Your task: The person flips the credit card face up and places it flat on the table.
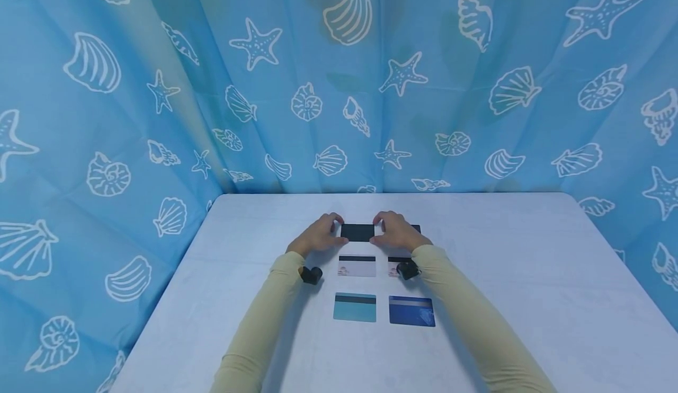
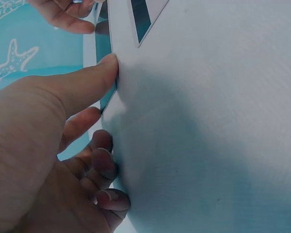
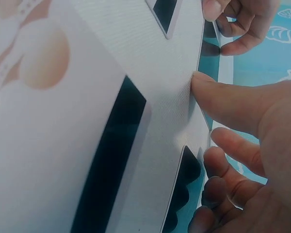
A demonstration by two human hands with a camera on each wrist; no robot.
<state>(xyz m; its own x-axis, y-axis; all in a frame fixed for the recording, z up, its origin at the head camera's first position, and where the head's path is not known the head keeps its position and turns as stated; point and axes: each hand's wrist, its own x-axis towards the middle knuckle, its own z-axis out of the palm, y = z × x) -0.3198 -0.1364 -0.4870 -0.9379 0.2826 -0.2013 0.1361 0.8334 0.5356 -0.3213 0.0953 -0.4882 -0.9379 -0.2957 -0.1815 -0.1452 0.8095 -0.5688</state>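
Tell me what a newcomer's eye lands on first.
The blue shell-print curtain hangs behind the table. Toward the table's far edge, the left hand and right hand grip a dark card at opposite ends. Nearest the person, a teal card lies beside a dark blue card.

White shells (image 1: 349, 15) pattern the blue curtain (image 1: 339, 81); a black card (image 1: 357, 233), dark-striped teal card (image 1: 355, 309) and grey-striped blue card (image 1: 408, 313) contrast with the white tabletop (image 1: 529, 275).

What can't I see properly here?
Held card: left wrist view, partly behind the left hand.
Right dark card: head view, mostly behind the right hand.
Right pale card: head view, partly behind the wrist camera.
Left pale card: left wrist view, cut by the top edge.
Blue card: head view, markings too small.
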